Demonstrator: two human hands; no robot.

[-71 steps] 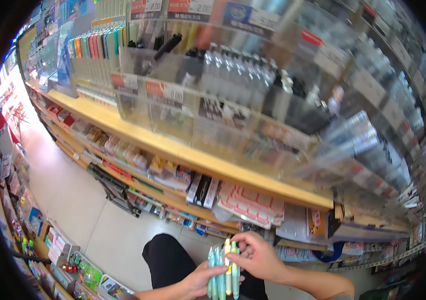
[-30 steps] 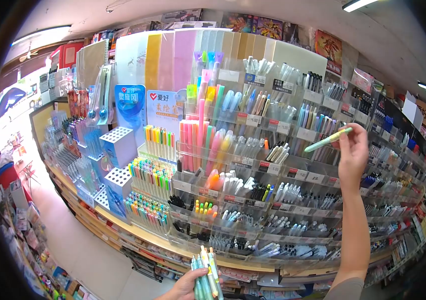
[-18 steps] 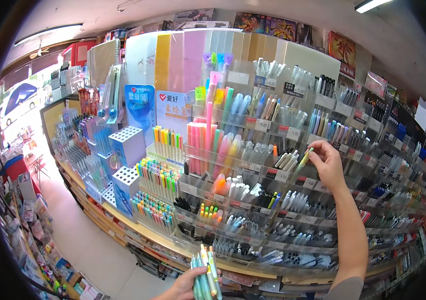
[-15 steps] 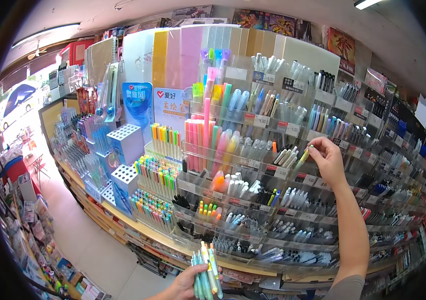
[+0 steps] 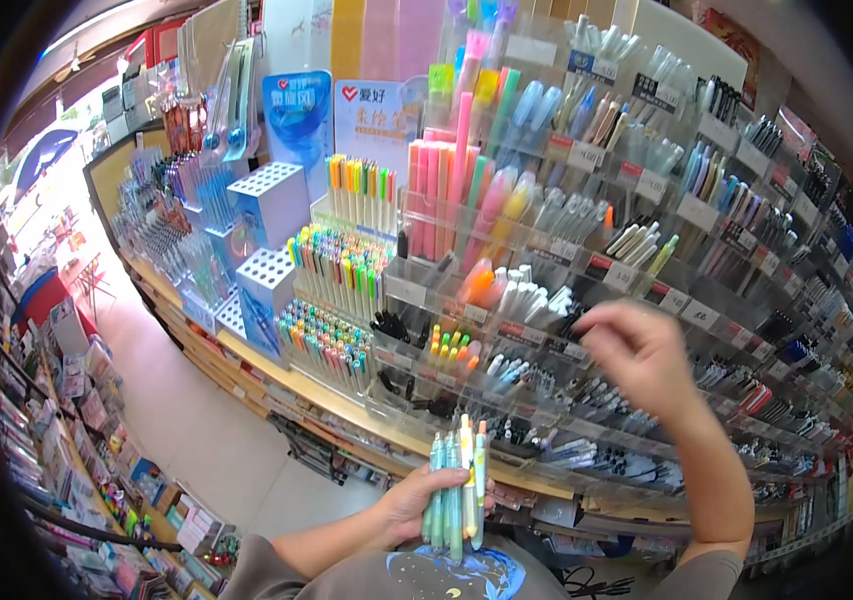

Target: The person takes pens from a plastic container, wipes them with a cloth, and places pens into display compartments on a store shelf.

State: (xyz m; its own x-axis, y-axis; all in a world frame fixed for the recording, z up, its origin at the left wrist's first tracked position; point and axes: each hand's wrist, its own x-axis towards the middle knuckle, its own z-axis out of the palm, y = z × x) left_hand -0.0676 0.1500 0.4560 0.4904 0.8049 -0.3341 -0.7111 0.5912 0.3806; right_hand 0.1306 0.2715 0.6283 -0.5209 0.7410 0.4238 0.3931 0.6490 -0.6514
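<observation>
In the lower middle, my left hand (image 5: 429,503) is closed round several pens (image 5: 457,490), held upright. Most have pale green barrels; others are white with yellow or orange tips. My right hand (image 5: 637,352) is in front of the rack's middle tiers, blurred by motion, its fingers loosely curved and a little apart. Nothing shows between them. Above it, a yellow-green pen (image 5: 663,256) leans in a clear slot beside a group of white-capped pens (image 5: 635,241).
A tiered clear pen rack (image 5: 557,250) with price labels fills the right side. Left of it stand boxes of colourful pens (image 5: 327,345) and blue-white holders with round holes (image 5: 269,200). A wooden shelf edge (image 5: 247,350) runs below. Another goods shelf (image 5: 97,460) lines the aisle's left.
My right hand has let go of the yellow-green pen in the rack slot and come down away from it. My left hand still grips its pens. The view has tilted downward.
</observation>
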